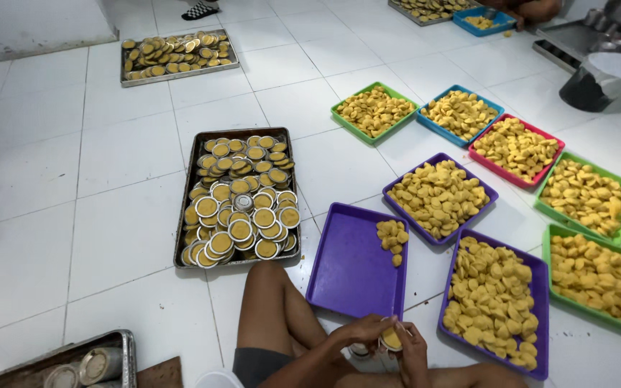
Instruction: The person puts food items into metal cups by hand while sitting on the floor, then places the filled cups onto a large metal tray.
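Both hands, left hand [364,332] and right hand [412,348], are closing fingers around one small round mould [391,338], apparently easing out its yellow cake, above the purple tray's [350,269] near edge, where few cakes [392,236] are lying while the metal tray [188,208] is holding many filled moulds [242,208].

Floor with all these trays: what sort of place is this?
Likely a small cake-making workshop: a metal tray of filled round moulds, coloured trays heaped with yellow cakes, and hands working a mould.
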